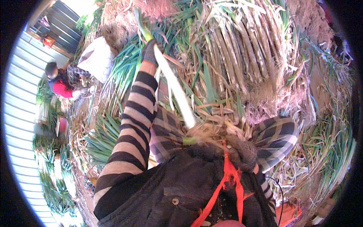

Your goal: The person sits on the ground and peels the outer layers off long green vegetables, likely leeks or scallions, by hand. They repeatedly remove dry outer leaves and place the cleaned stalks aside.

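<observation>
My left hand (150, 52), in a dark glove, reaches far forward and grips a long green onion (175, 88) near the base of its green leaves. Its bare white stalk slants back toward my lap, and the lower end meets a tangle of brown roots and dry skins (210, 132). Close to my waist is my right hand (244, 153), also gloved. Its fingers are blurred and partly hidden by the dry skins, so whether it holds anything cannot be told. Just ahead lies a heap of unpeeled green onions (241, 54) with brown outer skins and roots.
Green onion leaves (124, 65) spread left of the heap. Another person (61, 86) sits at the far left beside a white sack (96, 59). White-stalked bundles (59, 173) line the corrugated wall (22, 113). More onions (326, 161) and leaf scraps cover the right side.
</observation>
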Tool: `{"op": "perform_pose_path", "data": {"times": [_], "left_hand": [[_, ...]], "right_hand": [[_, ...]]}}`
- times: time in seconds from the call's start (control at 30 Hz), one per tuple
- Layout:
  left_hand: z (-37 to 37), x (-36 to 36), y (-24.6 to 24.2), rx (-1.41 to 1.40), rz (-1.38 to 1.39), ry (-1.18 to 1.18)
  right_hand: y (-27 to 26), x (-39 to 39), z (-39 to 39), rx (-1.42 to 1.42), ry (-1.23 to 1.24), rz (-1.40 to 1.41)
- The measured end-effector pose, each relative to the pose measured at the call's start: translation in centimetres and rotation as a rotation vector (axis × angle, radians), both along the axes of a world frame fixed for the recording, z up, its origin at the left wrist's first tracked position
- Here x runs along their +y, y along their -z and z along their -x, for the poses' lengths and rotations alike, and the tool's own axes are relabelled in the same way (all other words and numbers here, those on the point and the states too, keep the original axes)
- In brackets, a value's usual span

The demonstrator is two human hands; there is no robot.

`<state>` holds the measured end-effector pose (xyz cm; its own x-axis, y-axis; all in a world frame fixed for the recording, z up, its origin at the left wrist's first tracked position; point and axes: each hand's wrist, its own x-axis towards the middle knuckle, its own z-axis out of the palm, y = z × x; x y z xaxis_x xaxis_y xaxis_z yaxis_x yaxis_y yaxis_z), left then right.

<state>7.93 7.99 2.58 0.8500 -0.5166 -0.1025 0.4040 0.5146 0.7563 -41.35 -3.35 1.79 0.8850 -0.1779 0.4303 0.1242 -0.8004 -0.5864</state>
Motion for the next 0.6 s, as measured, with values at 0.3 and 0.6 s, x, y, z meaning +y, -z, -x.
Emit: {"op": "perform_pose_path", "data": {"times": [0.3,0.6], "left_hand": [[1.0,4.2,-4.2,-0.232,-0.229,-0.065],[13.4,9.8,-9.0,-0.367,-0.383,0.151]], "right_hand": [[-0.2,-4.7,-0.3,-0.595,0.459,-1.360],[-0.9,-7.0,-7.1,-0.133,0.215,-0.654]]}}
